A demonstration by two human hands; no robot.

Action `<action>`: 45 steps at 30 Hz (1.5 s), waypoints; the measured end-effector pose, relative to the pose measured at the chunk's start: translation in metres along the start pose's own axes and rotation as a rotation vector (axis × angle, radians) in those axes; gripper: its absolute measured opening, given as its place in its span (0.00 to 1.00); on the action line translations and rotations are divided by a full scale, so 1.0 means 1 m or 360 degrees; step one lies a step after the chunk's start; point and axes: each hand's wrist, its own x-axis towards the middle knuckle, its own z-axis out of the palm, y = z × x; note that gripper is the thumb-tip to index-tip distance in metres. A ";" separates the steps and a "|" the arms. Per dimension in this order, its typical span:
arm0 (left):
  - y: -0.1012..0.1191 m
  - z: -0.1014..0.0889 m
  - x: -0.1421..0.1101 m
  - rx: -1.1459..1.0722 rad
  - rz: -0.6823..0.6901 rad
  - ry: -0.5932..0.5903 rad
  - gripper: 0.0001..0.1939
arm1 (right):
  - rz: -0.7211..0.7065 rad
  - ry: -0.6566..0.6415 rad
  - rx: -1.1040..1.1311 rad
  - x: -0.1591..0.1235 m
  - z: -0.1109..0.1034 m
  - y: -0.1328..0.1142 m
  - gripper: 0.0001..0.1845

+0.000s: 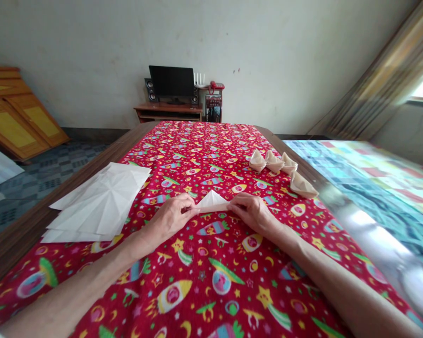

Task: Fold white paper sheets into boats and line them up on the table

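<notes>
A white sheet of folded paper (212,202) lies in the middle of the red patterned cloth, its peak pointing away from me and a folded band along its near edge. My left hand (176,209) pinches the left end of that band between thumb and fingers. At the right end, my right hand (249,209) grips it the same way. Both hands rest close to the cloth, and the fingers hide the paper's outer corners.
Creased white paper sheets (105,202) lie fanned at the left. Several folded paper boats (275,163) stand at the right edge of the cloth (204,263). Beyond the table are a monitor (172,82), a wooden cabinet (21,115) and a bed (366,188).
</notes>
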 end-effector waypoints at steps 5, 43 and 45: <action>-0.003 -0.001 0.002 -0.0001 -0.0071 0.0028 0.16 | 0.0220 0.0056 0.0002 0.000 0.001 -0.002 0.09; 0.026 0.001 0.005 0.0693 0.0281 -0.0043 0.17 | 0.0314 -0.0066 -0.0555 0.004 0.001 -0.006 0.12; 0.029 0.005 0.005 0.0685 0.0421 -0.0181 0.18 | 0.0328 -0.0058 -0.0548 0.004 0.002 -0.005 0.12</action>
